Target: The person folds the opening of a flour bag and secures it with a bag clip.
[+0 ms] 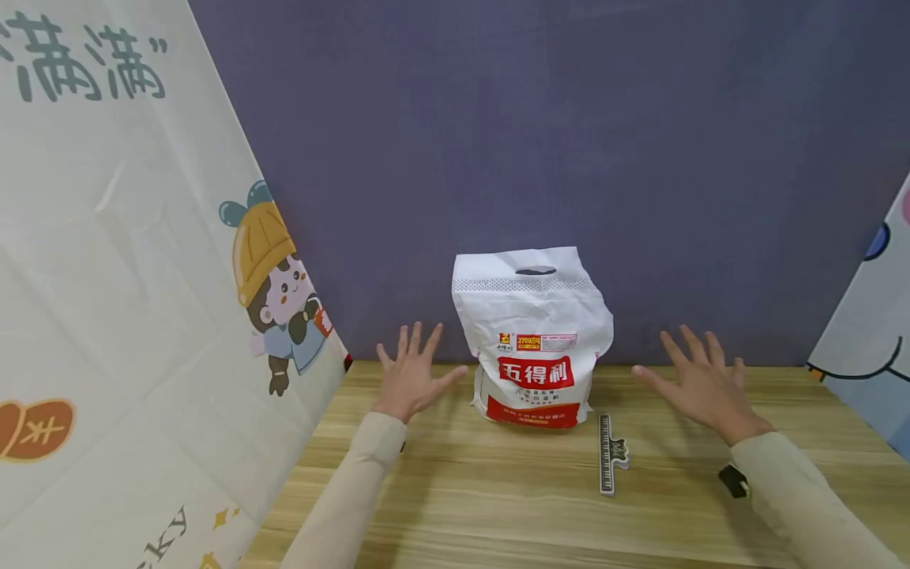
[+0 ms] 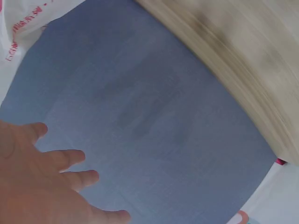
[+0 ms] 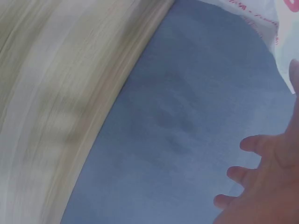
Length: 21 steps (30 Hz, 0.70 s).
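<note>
A white flour bag [image 1: 535, 340] with red labels and a cut-out handle stands upright on the wood-grain table, near its back edge. To its left, my left hand [image 1: 411, 382] is spread with straight fingers, apart from the bag. On the other side my right hand [image 1: 700, 389] is spread too, holding nothing. A long sealing clip [image 1: 607, 454] with a metal grip lies on the table between the bag and my right hand. Both wrist views show spread fingers, with part of the bag [image 2: 21, 32] at the upper left in the left one and the bag [image 3: 280, 28] at the upper right in the right one.
A dark grey-blue panel [image 1: 540, 142] rises behind the table [image 1: 498, 506]. On the left stands a white printed wall [image 1: 142, 300] with cartoon figures, and another printed wall [image 1: 870, 316] is on the right.
</note>
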Motion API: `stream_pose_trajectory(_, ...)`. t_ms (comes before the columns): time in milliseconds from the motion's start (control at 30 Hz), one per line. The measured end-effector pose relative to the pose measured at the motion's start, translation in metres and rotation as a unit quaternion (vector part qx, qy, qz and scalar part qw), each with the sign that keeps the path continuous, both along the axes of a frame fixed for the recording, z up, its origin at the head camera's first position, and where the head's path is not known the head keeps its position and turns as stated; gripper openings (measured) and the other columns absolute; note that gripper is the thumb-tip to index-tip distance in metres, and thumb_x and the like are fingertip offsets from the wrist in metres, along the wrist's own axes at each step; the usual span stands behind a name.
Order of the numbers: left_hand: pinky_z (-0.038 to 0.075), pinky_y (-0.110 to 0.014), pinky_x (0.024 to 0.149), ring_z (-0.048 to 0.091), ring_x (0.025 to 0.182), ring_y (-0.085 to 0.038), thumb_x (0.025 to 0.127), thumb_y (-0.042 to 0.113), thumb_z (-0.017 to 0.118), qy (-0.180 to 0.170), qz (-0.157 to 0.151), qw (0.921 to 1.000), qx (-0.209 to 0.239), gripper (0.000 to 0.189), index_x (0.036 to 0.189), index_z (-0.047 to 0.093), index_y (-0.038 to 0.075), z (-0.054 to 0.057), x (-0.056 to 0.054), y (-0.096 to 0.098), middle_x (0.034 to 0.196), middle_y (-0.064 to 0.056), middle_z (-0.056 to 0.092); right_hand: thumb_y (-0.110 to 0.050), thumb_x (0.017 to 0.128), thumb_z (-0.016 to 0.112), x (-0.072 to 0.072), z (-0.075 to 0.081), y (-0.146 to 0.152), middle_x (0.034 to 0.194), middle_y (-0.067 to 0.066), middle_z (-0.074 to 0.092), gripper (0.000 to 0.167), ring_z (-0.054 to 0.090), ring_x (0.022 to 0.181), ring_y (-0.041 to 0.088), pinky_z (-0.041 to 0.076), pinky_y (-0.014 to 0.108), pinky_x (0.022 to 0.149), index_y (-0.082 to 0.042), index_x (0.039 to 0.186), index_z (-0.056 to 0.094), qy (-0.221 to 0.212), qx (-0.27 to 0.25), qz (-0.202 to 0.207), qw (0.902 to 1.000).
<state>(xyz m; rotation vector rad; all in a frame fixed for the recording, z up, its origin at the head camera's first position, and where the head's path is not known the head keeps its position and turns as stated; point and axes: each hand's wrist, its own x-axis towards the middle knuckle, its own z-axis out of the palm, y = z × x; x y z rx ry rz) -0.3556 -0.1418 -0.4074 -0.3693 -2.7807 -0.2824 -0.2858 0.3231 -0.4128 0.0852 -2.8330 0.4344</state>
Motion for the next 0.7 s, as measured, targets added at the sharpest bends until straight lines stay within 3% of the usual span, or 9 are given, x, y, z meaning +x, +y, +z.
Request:
stream_pose_trajectory(167, 0.012, -0.078, 0.117, 0.018, 0.158, -0.039, 0.087, 0.088, 0.038, 0.018, -0.009, 0.9996, 0.022, 0.097, 0.163, 0.025, 0.030, 0.006, 0.001, 0.006, 0.167, -0.015, 0.030, -0.067, 0.098, 0.048, 0.000, 0.005, -0.005, 0.165, 0.033, 0.016, 0.091, 0.010, 0.144, 0.067, 0.009, 0.090, 0.098, -0.007, 0.162, 0.023, 0.019, -0.026, 0.003, 0.9995)
stream_pose_trajectory(400, 0.025, -0.072, 0.116, 0.042, 0.144, -0.035, 0.091, 0.077, 0.051, 0.066, -0.019, 0.9954, 0.065, 0.085, 0.157, 0.039, 0.025, 0.014, 0.003, 0.019, 0.150, -0.011, 0.054, -0.063, 0.102, 0.045, -0.001, 0.011, -0.015, 0.157, 0.035, 0.031, 0.084, 0.020, 0.139, 0.068, 0.013, 0.086, 0.099, 0.000, 0.156, 0.034, 0.035, -0.052, 0.010, 0.9980)
stream_pose_trajectory(567, 0.035, -0.064, 0.111, 0.051, 0.133, -0.033, 0.092, 0.063, 0.062, 0.089, -0.023, 0.9908, 0.100, 0.073, 0.150, 0.048, 0.022, 0.020, 0.007, 0.032, 0.141, -0.012, 0.060, -0.061, 0.103, 0.044, -0.001, 0.012, -0.019, 0.153, 0.038, 0.036, 0.082, 0.027, 0.134, 0.068, 0.018, 0.085, 0.097, 0.003, 0.153, 0.038, 0.032, -0.072, 0.008, 0.9969)
stream_pose_trajectory(700, 0.039, -0.062, 0.107, 0.053, 0.128, -0.034, 0.093, 0.055, 0.068, 0.090, -0.029, 0.9881, 0.122, 0.065, 0.145, 0.054, 0.019, 0.025, 0.011, 0.041, 0.135, -0.012, 0.061, -0.058, 0.103, 0.048, 0.000, 0.014, -0.021, 0.143, 0.041, 0.044, 0.078, 0.038, 0.124, 0.067, 0.030, 0.082, 0.091, 0.007, 0.146, 0.045, 0.030, -0.091, 0.008, 0.9954)
